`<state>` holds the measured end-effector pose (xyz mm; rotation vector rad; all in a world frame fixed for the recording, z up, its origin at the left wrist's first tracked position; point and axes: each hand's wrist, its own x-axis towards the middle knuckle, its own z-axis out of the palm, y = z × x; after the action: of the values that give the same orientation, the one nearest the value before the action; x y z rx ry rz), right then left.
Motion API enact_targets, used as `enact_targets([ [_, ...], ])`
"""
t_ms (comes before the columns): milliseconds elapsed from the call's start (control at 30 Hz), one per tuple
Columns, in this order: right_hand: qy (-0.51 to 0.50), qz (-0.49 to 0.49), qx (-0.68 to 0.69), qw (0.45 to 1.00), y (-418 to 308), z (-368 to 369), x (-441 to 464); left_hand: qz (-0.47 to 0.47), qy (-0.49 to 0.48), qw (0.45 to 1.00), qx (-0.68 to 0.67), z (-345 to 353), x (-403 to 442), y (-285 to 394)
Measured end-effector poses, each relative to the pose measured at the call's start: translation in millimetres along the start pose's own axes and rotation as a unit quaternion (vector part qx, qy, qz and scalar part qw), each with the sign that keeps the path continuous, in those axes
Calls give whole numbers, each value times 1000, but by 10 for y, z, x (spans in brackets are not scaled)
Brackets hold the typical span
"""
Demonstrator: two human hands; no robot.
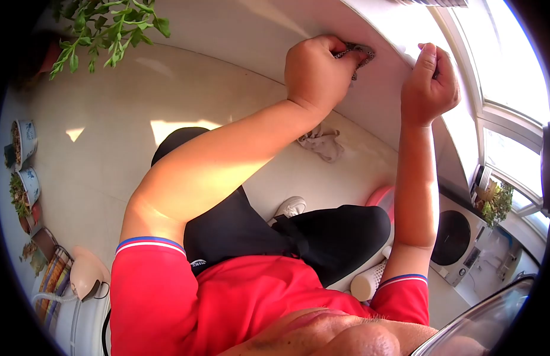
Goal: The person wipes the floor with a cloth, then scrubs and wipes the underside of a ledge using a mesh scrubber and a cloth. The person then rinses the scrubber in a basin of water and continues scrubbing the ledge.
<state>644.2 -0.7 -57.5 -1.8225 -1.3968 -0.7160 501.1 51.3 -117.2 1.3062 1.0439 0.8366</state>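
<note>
My left hand (320, 70) is closed beside the pale wall panel (379, 80) under the window. A grey, speckled, crumpled strip (366, 52) sticks out from its fingers; whether it is cloth or wire mesh, I cannot tell. Further right, close to the window ledge, my right hand (430, 86) is curled into a fist with the thumb on top. A small dark bit shows at its fingers, too little to name. The two hands are apart.
A crumpled pale cloth (323, 144) lies on the floor by the wall. Leafy plants (111, 29) hang at upper left, and potted plants (29, 184) line the left side. A washing machine (459, 237) and a pink basin (382, 199) are at right.
</note>
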Motion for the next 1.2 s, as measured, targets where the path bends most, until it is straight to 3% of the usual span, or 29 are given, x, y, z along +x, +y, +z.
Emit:
enact_targets([
  [133,23,-9,19,1000,73,36,-10,31,92,985,-143,-158,117,34],
  [167,17,-7,19,1000,44,25,-2,75,138,972,-176,-326,250,46],
  [333,44,21,1,999,25,34,-2,-123,0,987,-98,-223,119,-247],
  [467,87,67,18,994,48,26,5,48,34,976,-208,-263,155,227],
  [567,120,69,34,990,59,68,34,-105,42,986,-119,-222,110,-68],
  [600,128,79,38,988,64,77,32,-131,43,978,-157,-227,139,-166],
  [733,141,100,53,984,50,106,28,3,43,979,-201,-300,170,65],
  [833,139,98,54,984,29,122,66,-102,25,988,-111,-254,178,-388],
  [967,138,103,30,985,20,82,42,31,32,979,-199,-221,202,24],
  [1100,111,83,12,990,47,74,28,-94,1,976,-194,-246,155,-153],
  [1200,118,84,-1,989,47,59,40,-33,-7,971,-236,-220,192,-38],
])
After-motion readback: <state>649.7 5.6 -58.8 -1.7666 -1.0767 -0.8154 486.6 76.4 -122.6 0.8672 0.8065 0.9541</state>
